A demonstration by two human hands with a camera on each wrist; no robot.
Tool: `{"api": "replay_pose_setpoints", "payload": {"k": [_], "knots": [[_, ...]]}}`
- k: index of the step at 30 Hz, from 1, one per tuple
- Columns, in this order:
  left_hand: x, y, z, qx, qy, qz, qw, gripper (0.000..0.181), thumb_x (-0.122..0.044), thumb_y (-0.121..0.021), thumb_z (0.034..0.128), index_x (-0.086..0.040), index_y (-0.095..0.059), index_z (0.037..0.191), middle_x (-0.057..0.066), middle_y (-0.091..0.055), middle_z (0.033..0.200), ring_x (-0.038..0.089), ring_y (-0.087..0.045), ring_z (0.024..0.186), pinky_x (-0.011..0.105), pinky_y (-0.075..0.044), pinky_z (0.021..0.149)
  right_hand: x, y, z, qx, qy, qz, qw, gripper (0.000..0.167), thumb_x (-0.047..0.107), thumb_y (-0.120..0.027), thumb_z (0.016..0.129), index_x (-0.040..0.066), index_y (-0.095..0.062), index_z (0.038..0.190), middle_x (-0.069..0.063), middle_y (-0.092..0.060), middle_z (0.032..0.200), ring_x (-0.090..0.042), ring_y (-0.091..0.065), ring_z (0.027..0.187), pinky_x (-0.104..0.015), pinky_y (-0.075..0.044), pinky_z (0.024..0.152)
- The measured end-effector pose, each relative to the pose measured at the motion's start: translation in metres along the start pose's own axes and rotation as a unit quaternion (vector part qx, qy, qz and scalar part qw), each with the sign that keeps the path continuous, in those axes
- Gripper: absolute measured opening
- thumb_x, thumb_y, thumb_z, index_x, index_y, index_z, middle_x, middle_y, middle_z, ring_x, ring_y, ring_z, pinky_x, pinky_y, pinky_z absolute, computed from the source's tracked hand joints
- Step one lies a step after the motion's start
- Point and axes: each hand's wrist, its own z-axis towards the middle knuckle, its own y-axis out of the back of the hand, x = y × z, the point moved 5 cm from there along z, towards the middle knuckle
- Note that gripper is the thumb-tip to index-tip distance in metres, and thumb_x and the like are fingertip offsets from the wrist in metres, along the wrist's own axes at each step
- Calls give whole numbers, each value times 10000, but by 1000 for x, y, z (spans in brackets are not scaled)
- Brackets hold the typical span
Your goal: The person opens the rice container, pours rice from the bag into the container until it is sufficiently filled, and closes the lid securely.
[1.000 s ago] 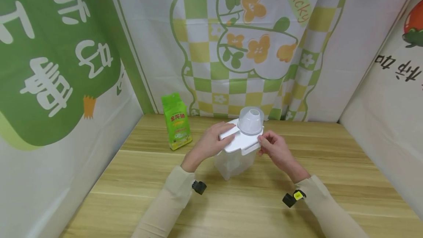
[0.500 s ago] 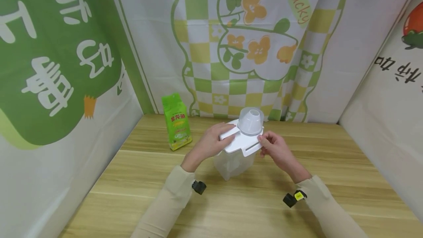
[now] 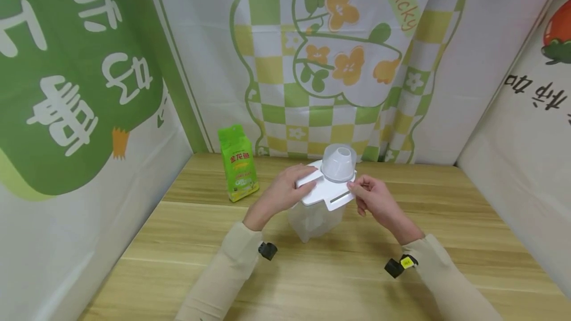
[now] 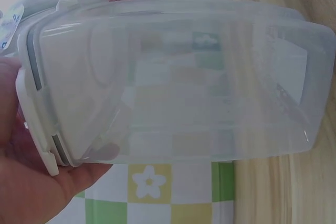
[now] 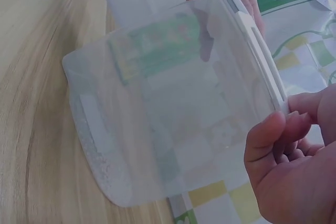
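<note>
A translucent storage container (image 3: 314,222) with a white lid (image 3: 327,189) stands upright on the wooden table. On the lid sits a clear dome-shaped cup (image 3: 339,163). My left hand (image 3: 285,189) grips the lid's left side; in the left wrist view that hand (image 4: 31,166) wraps the lid edge, thumb and fingers apart. At the lid's front right, a slotted white latch (image 3: 341,199) sticks outward. My right hand (image 3: 376,202) pinches the latch's right end, fingers curled below; in the right wrist view the right hand (image 5: 294,161) touches the lid's corner. The container looks see-through, without visible contents.
A green bag (image 3: 239,165) with red lettering stands upright at the back left of the wooden table (image 3: 330,281). Behind it hangs a checked curtain (image 3: 308,113). Printed cloth walls (image 3: 169,137) flank the table left and right.
The front latch has swung outward and up from the container's side, its slot now showing more. My right hand has shifted slightly to the right with it. The left hand keeps its place.
</note>
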Motion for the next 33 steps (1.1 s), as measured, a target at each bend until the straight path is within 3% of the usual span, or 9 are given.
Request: {"api": "replay_pose_setpoints", "payload": {"k": [8,16,24,33], "knots": [[-9,3,-3,-216,-6,677,9975,332,-255,-581,980,-42,-660,1222,132,-679,1230,300,-620,1168,438,-471,1035,-2,-1,0,162,-17,-84,9998,240,252,-592,991,79,-501,851,24,-480,635,-103,-447,508,-252,-449,463],[-10,7,-3,-173,-20,738,9971,290,-158,-529,997,-28,-664,1217,162,-675,1229,341,-602,1191,473,-439,1065,1,5,-5,495,312,-620,9964,366,332,-538,1014,53,-477,785,-6,-488,671,-122,-481,568,-293,-501,510],[-9,12,1,-164,-265,873,9957,252,-55,-513,982,5,-669,1171,184,-681,1188,370,-585,1192,521,-343,1142,11,19,-4,289,466,-666,9963,393,354,-519,1020,38,-479,792,5,-497,681,-126,-488,571,-306,-505,520],[-5,15,1,2,-313,820,9961,257,-42,-494,985,-3,-668,1171,195,-658,1219,382,-552,1219,553,-281,1170,5,20,3,117,303,-508,9982,281,293,-541,1016,16,-557,1055,-49,-600,914,-153,-604,745,-273,-534,595]]}}
